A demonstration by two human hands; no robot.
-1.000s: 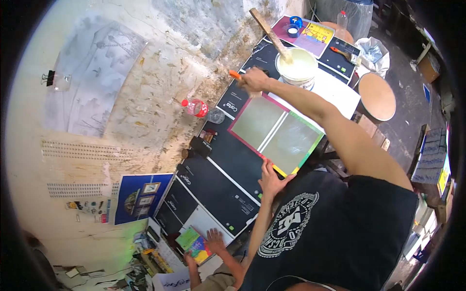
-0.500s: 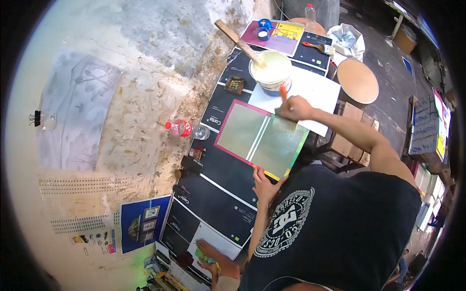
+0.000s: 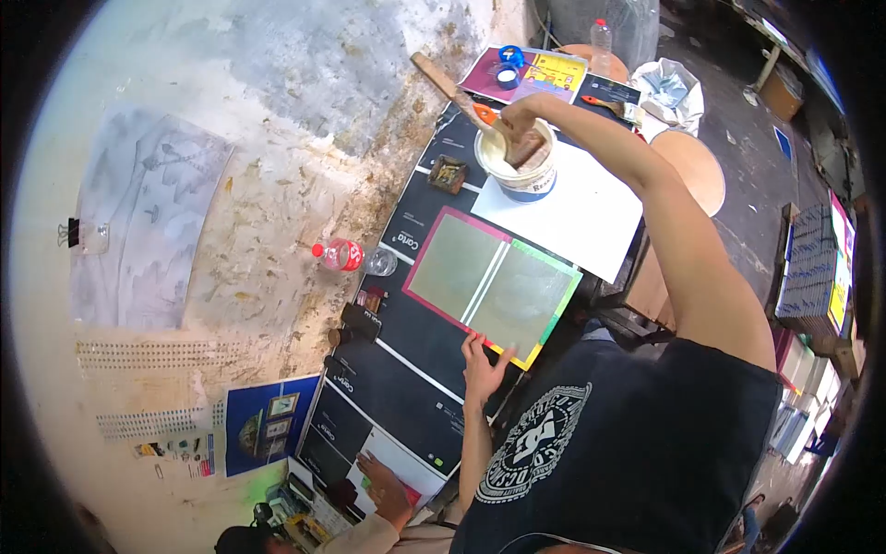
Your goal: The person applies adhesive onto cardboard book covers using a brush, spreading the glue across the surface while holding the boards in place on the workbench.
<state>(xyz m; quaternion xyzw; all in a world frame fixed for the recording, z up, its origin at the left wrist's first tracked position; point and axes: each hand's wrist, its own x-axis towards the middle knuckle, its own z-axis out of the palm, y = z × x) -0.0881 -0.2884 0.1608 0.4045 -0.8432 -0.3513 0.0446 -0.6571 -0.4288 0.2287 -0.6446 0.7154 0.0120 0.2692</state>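
A coloured sheet (image 3: 450, 306) lies flat on the black table covering (image 3: 415, 369), two grey boards (image 3: 531, 294) already set on it; its coloured borders are not folded over. How much of it is coated I cannot tell. The left hand (image 3: 484, 369) rests open at its near edge, fingers spread, gripping nothing. Beyond the sheet, the right hand (image 3: 522, 127) grips a brush (image 3: 484, 114), dipped into the bucket (image 3: 533, 191), beside a wooden stick (image 3: 443, 81).
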